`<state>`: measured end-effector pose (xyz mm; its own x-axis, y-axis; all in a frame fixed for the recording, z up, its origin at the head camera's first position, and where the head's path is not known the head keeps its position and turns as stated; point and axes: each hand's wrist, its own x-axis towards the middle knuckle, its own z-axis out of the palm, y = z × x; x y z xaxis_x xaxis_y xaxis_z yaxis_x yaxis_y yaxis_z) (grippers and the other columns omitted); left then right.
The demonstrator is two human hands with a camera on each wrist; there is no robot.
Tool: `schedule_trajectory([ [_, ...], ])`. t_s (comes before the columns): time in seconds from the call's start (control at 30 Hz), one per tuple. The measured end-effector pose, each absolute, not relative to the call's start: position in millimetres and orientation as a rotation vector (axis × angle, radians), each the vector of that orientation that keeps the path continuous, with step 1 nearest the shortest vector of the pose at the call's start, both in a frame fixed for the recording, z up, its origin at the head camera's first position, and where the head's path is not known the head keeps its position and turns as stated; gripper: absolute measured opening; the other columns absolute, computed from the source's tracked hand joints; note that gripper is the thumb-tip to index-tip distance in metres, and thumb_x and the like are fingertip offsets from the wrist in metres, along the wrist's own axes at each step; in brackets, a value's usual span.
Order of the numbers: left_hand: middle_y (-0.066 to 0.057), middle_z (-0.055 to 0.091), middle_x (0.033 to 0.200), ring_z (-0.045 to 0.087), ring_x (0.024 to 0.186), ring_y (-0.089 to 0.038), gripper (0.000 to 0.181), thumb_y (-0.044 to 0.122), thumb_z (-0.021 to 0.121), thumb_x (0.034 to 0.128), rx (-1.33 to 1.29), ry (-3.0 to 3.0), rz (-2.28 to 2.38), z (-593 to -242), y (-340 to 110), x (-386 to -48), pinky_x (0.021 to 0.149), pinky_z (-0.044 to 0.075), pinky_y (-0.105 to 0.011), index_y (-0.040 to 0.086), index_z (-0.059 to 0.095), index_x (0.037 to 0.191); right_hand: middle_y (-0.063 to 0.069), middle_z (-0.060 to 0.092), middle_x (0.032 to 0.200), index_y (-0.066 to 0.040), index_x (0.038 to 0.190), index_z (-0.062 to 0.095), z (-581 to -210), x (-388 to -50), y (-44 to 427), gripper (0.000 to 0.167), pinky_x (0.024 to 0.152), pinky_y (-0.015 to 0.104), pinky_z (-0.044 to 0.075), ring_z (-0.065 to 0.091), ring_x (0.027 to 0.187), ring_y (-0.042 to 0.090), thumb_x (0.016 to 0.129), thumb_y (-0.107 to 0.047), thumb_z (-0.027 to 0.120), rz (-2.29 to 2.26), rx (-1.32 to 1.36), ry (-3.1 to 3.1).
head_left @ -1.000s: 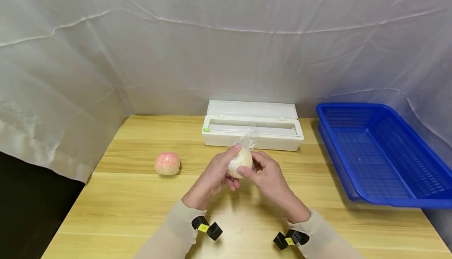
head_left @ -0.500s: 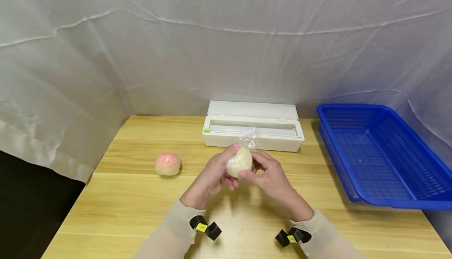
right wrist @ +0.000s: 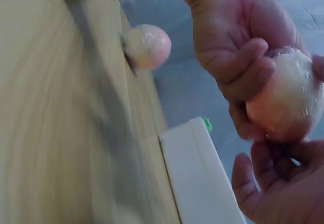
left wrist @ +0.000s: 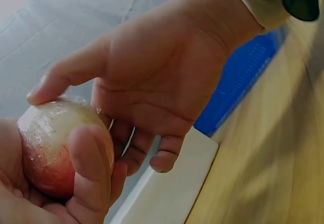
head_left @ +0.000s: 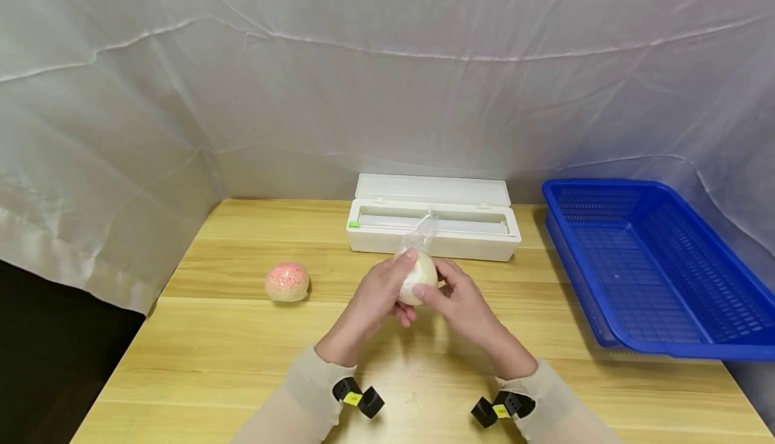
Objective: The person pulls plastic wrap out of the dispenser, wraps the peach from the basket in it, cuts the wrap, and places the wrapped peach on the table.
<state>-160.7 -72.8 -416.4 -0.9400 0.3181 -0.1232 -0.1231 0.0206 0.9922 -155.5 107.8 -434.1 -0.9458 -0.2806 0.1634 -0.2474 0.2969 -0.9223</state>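
Observation:
A round cream-and-red fruit (head_left: 420, 276), apple- or peach-like, is wrapped in clear cling film, held above the middle of the table. A loose tail of film (head_left: 420, 234) sticks up from its far side. My left hand (head_left: 377, 290) grips the fruit from the left, thumb over it and fingers underneath. From the right, my right hand (head_left: 465, 304) holds it with the thumb on the near face; its fingers are partly hidden behind. The left wrist view shows the wrapped fruit (left wrist: 48, 150) with its red side down. In the right wrist view, creased film covers the fruit (right wrist: 288, 100).
A second pink-and-cream fruit (head_left: 287, 282) sits on the wooden table (head_left: 230, 350) to the left. Behind my hands stands a white cling film dispenser (head_left: 432, 247), lid up, with a green tab at its left end. A blue plastic basket (head_left: 611, 336) is at the right.
Both hands keep hold of the wrapped fruit. The left hand and the fruit shift slightly right, and the film tail now stands narrower and more upright.

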Motion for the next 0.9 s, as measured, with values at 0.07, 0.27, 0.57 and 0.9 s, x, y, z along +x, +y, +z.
schedule_trajectory([
  [0.07, -0.008, 0.065, 0.071, 0.061, 0.048, -0.015, 0.064, 0.060, 0.048, 0.1074, 0.221, 2.075, 1.955, -417.5, -69.7, -159.8, 0.046, 0.057, -0.031, -0.001, 0.062, 0.121, 0.014, 0.067, 0.125, -0.006, 0.138, 0.065, -434.3, -154.9, 106.2, 0.039, 0.096, 0.036, 0.054, 0.060, 0.112, 0.023, 0.107, -0.029, 0.061, -1.812, -0.442, 2.481],
  [0.27, -0.010, 0.066, 0.071, 0.062, 0.048, -0.017, 0.064, 0.062, 0.045, 0.1079, 0.245, 2.180, 1.898, -418.1, -63.3, -155.7, 0.047, 0.060, -0.040, 0.002, 0.061, 0.123, 0.010, 0.067, 0.129, -0.007, 0.128, 0.072, -434.7, -151.0, 97.5, 0.037, 0.107, 0.044, 0.046, 0.059, 0.121, 0.023, 0.110, -0.034, 0.054, -1.885, -0.259, 2.564],
  [0.57, -0.010, 0.065, 0.067, 0.063, 0.047, -0.019, 0.077, 0.069, 0.024, 0.1083, 0.179, 2.202, 1.885, -421.9, -56.4, -153.0, 0.055, 0.061, -0.057, 0.004, 0.063, 0.118, 0.014, 0.068, 0.119, -0.002, 0.124, 0.069, -446.8, -147.4, 91.9, 0.037, 0.095, 0.047, 0.052, 0.063, 0.109, 0.027, 0.110, -0.031, 0.050, -1.774, -0.264, 2.854],
  [0.9, -0.014, 0.068, 0.074, 0.065, 0.048, -0.018, 0.073, 0.066, 0.026, 0.1099, 0.335, 2.189, 1.840, -429.1, -54.8, -149.7, 0.056, 0.062, -0.051, 0.000, 0.054, 0.126, 0.001, 0.069, 0.095, 0.002, 0.116, 0.070, -431.5, -147.7, 92.9, 0.051, 0.086, 0.029, 0.048, 0.058, 0.092, 0.014, 0.111, -0.041, 0.044, -2.251, 0.229, 2.238],
])
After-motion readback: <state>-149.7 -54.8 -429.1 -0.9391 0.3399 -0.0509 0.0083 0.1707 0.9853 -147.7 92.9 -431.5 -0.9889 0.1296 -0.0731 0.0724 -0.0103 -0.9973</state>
